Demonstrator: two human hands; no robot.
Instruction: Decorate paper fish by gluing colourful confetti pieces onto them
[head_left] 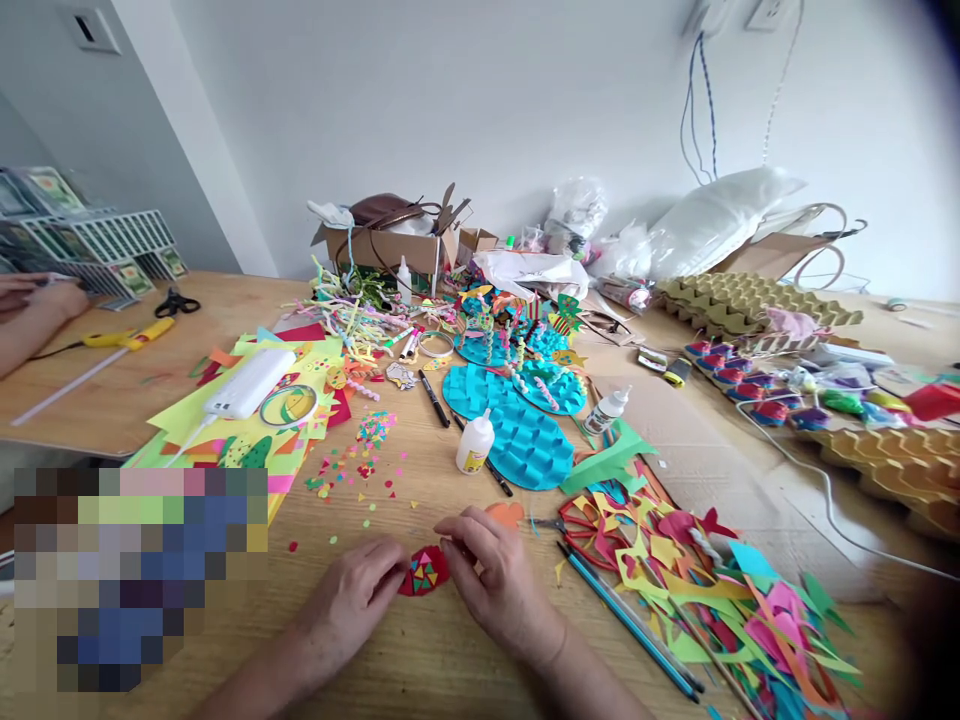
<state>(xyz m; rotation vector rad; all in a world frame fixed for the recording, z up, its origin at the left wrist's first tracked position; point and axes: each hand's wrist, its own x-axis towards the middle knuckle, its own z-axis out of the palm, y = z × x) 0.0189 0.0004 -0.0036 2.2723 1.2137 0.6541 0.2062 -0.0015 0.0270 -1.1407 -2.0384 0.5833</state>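
Observation:
A small red paper cut-out (424,576) lies in front of me, covered with little blue, yellow, green and pink triangles. My left hand (358,590) pinches its left edge between thumb and fingers. At its upper right edge is my right hand (495,572), closed in a pinch; whatever its fingertips hold is too small to make out. An orange paper shape (505,516) is partly hidden behind the right hand. Beyond the hands, a white glue bottle (475,446) stands upright. Tiny paper dots and triangles (375,428) are scattered to its left.
Paper scraps (675,560) and red-handled scissors (581,530) lie at right, beside blue pencils (630,622). Blue egg-carton pieces (525,425) are behind the glue. Coloured sheets (180,405) carry a white power bank (251,383). At far left, another person's hand (64,298) is near a yellow glue gun (135,336).

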